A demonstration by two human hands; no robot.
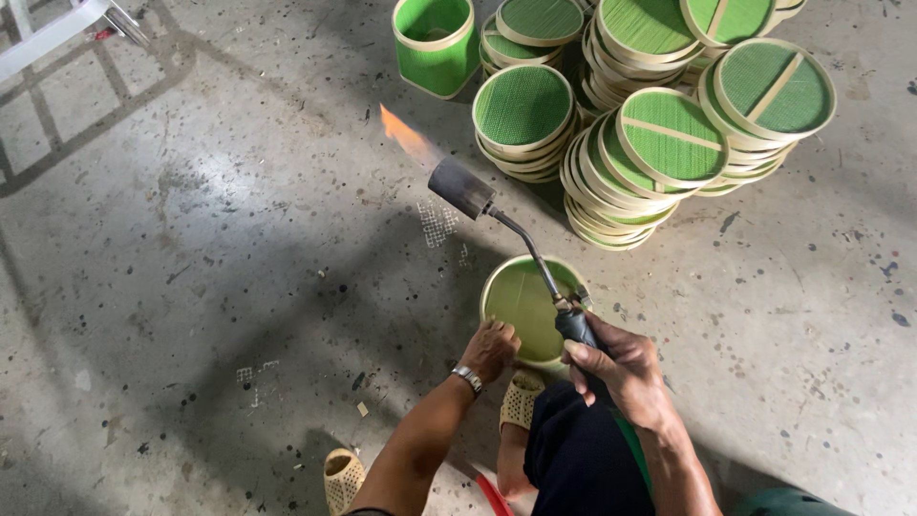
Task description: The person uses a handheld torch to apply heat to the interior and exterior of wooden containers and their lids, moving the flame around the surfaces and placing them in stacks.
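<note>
- dark trousers (573, 459) and two woven sandals (522, 399) sit closest, just below the green basket (523, 308).
- right hand (621, 368), just right of the basket, is wrapped shut around the black handle of a gas torch (462, 187); its bent tube reaches up across the basket and the flame (405, 136) burns well above it, aimed away over the floor (191, 268).
- left hand (489, 350), with a wristband, grips the basket's near rim, fingers curled over the edge.
- basket stands on the floor, open side up, round with a pale rim; it looks light, stiff and thin-walled, likely easy to scorch or crack, best held by the rim.
- stacks of green lids (669, 143) and another green basket (436, 43) lie well above it.
</note>
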